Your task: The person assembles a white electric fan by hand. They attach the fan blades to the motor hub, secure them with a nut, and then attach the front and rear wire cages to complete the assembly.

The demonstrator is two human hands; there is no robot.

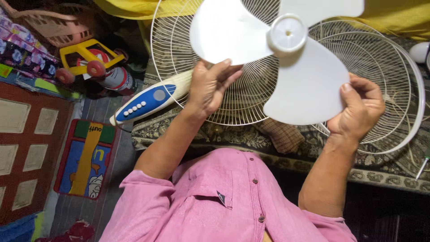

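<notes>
Currently mid-teardown, by the look of it: the white three-blade fan blade (286, 58) is off the motor and held up in the air in both hands, and two wire grilles lie loose below it, the left grille (179, 58) on the patterned carpet (251, 139) and the right grille (385, 85) overlapping it to the right. My read is that the grilles and blade are already stripped; whatever is left (cleaning or refit) shows no sign of being started. Far left, a yellow toy car (87, 58) sits on the floor, then the blue-and-white fan control housing (145, 103) lies tilted just beside the left grille. Left hand (210, 87) is raised, wrist bent back, fingers (226, 71) clamped on the edge of the left lobe, thumb on the near face. Right hand (360, 110) is lower and further out, fingers curled shut around the rim of the lower right lobe. Hub (288, 33) faces the camera. A screwdriver (422, 166) lies at the far right edge, well apart from both hands.
</notes>
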